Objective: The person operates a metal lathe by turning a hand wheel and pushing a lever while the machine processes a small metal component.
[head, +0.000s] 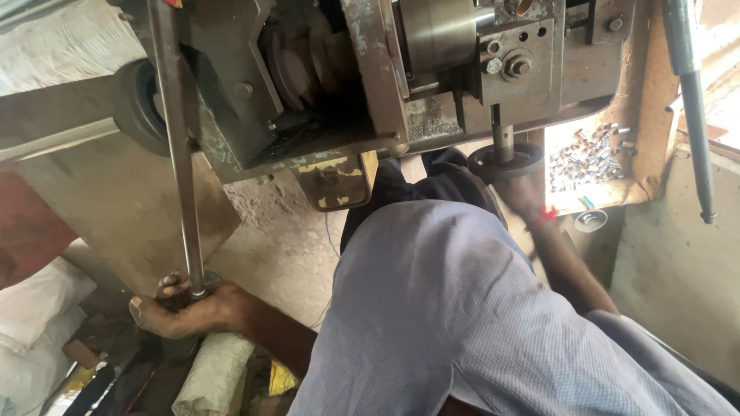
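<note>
Head view: left grip (185, 306) closed around long, dull grey steel rod (179, 154).

Rod (179, 146) left of handwheel (505, 161)

A rough concrete floor (277, 246) is seen beneath the machine. At its lower left, white sacks (35, 308) are piled against a dusty rolled bundle (212, 377), with a yellow scrap (281, 379) beside it. On a tray (644, 166) at the right, small metal pieces (586, 158) are heaped in bright light.
</note>
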